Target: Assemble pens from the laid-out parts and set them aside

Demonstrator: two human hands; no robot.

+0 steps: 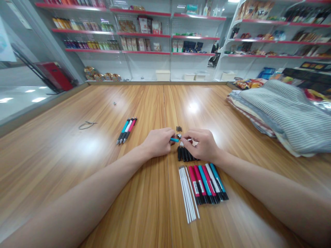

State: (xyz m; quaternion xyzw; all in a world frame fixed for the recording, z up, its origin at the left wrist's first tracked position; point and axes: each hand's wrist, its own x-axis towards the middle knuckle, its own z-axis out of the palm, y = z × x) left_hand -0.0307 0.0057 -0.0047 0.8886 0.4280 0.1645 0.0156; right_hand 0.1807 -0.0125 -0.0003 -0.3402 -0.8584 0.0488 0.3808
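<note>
My left hand (160, 142) is closed around a blue pen barrel (174, 140), whose end points toward my right hand. My right hand (203, 143) pinches a small, thin white piece (190, 139), partly hidden by the fingers. Between and below the hands lie small dark parts (179, 128), silvery pen tips (178, 136), small white parts (181, 144) and a row of black grips (184, 154). Nearer me are several white refills (187, 194) and a row of red, blue and white pen barrels (207, 184) with black ends.
Three whole pens (126, 131), blue, white and pink, lie left of my left hand. Farther left are a grey cord loop (87, 125) and a tiny metallic item (114, 103). Folded striped cloth (287, 113) is piled at right. Stocked shelves (144, 33) stand behind the wooden table (144, 206).
</note>
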